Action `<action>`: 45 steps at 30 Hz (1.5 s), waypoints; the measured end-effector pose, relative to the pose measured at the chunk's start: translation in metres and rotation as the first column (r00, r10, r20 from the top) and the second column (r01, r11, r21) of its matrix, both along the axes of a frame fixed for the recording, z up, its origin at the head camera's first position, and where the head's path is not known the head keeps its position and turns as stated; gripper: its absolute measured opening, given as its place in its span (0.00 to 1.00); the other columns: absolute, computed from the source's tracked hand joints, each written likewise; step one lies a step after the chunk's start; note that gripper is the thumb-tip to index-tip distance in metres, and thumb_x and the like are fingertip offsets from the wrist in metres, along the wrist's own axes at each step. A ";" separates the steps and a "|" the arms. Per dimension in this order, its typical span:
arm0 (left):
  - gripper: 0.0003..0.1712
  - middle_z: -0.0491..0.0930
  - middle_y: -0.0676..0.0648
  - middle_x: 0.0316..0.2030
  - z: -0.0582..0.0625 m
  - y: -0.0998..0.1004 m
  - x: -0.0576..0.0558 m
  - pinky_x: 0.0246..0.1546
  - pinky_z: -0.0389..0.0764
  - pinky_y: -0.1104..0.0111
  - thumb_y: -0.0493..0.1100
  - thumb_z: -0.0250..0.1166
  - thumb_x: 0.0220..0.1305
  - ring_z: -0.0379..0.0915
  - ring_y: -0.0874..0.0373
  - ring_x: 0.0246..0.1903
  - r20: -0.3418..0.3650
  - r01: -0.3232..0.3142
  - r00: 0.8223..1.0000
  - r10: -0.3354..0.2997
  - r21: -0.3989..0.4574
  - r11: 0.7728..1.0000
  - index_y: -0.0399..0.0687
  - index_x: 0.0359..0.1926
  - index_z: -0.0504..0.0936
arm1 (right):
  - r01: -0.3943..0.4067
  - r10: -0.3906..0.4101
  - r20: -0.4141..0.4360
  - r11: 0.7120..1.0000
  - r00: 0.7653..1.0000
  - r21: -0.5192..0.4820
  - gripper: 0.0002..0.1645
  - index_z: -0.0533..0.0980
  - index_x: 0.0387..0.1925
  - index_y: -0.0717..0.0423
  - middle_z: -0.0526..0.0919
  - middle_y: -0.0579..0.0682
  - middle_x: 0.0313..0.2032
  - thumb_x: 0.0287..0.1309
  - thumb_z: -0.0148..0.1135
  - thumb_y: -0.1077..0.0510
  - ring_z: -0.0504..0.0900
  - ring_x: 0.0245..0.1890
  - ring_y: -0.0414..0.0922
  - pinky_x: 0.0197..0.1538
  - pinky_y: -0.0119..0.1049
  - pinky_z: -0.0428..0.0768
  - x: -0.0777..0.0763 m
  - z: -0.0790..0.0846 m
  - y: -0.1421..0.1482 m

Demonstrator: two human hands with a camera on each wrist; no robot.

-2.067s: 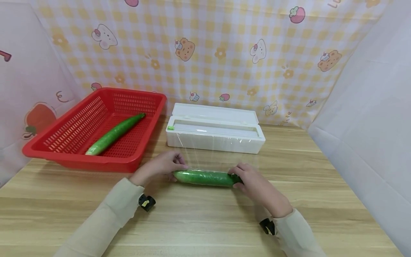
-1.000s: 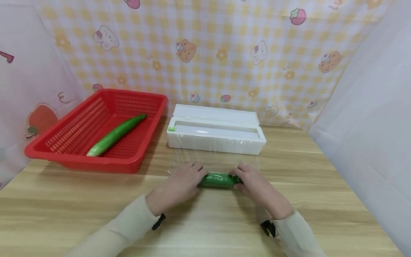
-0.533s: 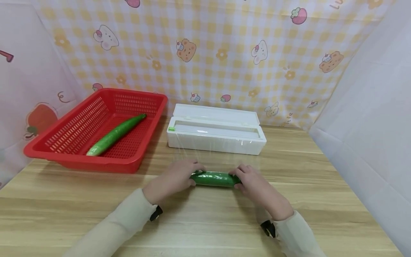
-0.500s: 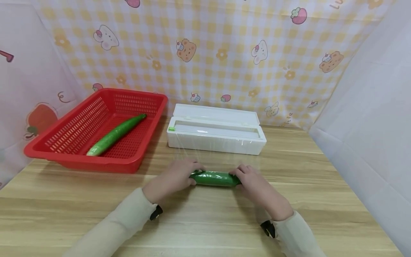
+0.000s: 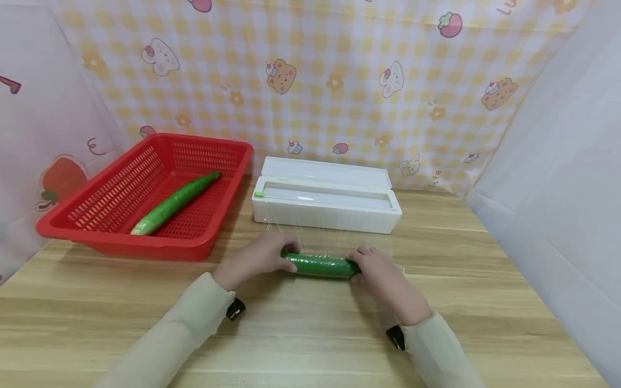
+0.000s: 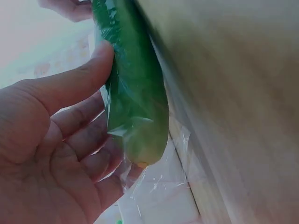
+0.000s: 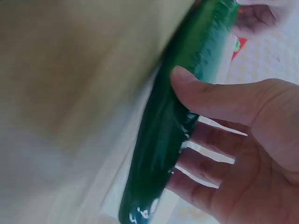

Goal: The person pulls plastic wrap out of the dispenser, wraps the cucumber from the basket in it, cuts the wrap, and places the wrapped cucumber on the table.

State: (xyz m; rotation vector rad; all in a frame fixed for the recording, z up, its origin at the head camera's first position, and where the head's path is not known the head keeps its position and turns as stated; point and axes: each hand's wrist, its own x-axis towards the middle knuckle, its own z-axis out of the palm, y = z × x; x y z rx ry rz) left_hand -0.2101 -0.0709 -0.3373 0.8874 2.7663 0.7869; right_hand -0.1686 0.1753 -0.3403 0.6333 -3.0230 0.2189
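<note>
A cucumber (image 5: pixel 320 265) wrapped in clear plastic film lies crosswise on the table in front of the white cling film box (image 5: pixel 327 214). My left hand (image 5: pixel 267 253) grips its left part, thumb on the near side and fingers on the far side. At the other end, my right hand (image 5: pixel 385 283) holds the cucumber in the same way. Cling film (image 6: pixel 154 182) hangs loose past the cucumber's pale tip in the left wrist view. A sheet of film runs from the box toward the cucumber. In the right wrist view, the thumb presses the film-covered cucumber (image 7: pixel 159 140).
A red plastic basket (image 5: pixel 145 247) stands at the left with another cucumber (image 5: pixel 174 205) inside. The film box's lid (image 5: pixel 325 171) is raised, and a green slider (image 5: pixel 259 194) sits at its left end. A patterned curtain (image 5: pixel 310 81) hangs behind the wooden table (image 5: pixel 301 334).
My left hand moved right along the cucumber, then back left to its left part. The cucumber has shifted slightly toward the box, with my right hand staying on its right end.
</note>
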 end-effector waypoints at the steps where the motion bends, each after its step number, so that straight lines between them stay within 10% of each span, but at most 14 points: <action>1: 0.14 0.80 0.54 0.33 0.000 -0.001 -0.001 0.42 0.75 0.65 0.42 0.73 0.47 0.72 0.61 0.35 0.014 0.002 1.000 -0.002 0.008 1.000 0.49 0.37 0.81 | -0.005 0.005 0.032 1.000 0.999 -0.010 0.24 0.77 0.48 0.59 0.78 0.51 0.40 0.45 0.70 0.62 0.77 0.42 0.49 0.48 0.44 0.77 -0.003 0.001 0.000; 18: 0.13 0.79 0.51 0.31 0.001 -0.007 -0.020 0.40 0.74 0.65 0.46 0.71 0.51 0.71 0.60 0.35 0.140 -0.027 0.990 0.025 0.015 1.000 0.44 0.35 0.79 | 0.015 0.033 0.380 0.992 0.925 -0.122 0.30 0.74 0.55 0.62 0.77 0.52 0.35 0.46 0.69 0.61 0.73 0.36 0.44 0.46 0.42 0.75 -0.038 0.024 0.013; 28: 0.11 0.82 0.52 0.32 -0.002 -0.010 -0.022 0.33 0.75 0.69 0.48 0.69 0.53 0.73 0.60 0.32 0.169 -0.068 0.984 0.061 0.038 0.997 0.46 0.35 0.84 | 0.043 0.020 0.345 0.984 0.939 -0.174 0.16 0.75 0.41 0.61 0.81 0.53 0.34 0.49 0.68 0.62 0.77 0.35 0.44 0.42 0.41 0.77 -0.038 0.021 0.015; 45: 0.21 0.83 0.48 0.41 0.000 -0.015 -0.022 0.42 0.76 0.65 0.48 0.69 0.53 0.73 0.60 0.38 0.068 0.013 0.998 -0.013 -0.007 1.000 0.42 0.46 0.83 | -0.032 0.083 0.276 0.982 0.957 -0.184 0.17 0.76 0.48 0.66 0.75 0.60 0.44 0.59 0.59 0.61 0.76 0.44 0.52 0.49 0.47 0.75 -0.042 0.013 0.021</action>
